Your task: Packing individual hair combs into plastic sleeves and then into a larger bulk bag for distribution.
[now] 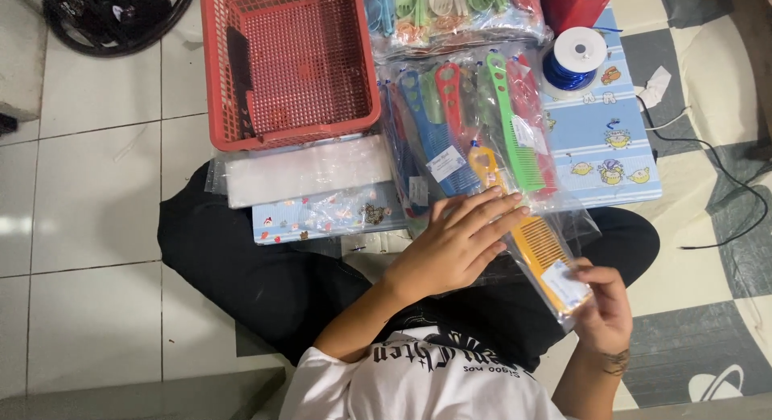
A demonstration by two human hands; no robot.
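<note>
Seated cross-legged beside a red basket (289, 66), a person pressed the left hand (458, 243), fingers spread flat, on a bagged orange comb (540, 245) across the lap, while the right hand (603, 303) pinched the bag's lower end

left hand (458, 243) flat on bagged combs (474, 139) — right hand (603, 307) pinching orange comb (547, 255)

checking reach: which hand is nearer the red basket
Left. The left hand lies flat on the bagged combs just below the red basket; the right hand is farther off.
</note>
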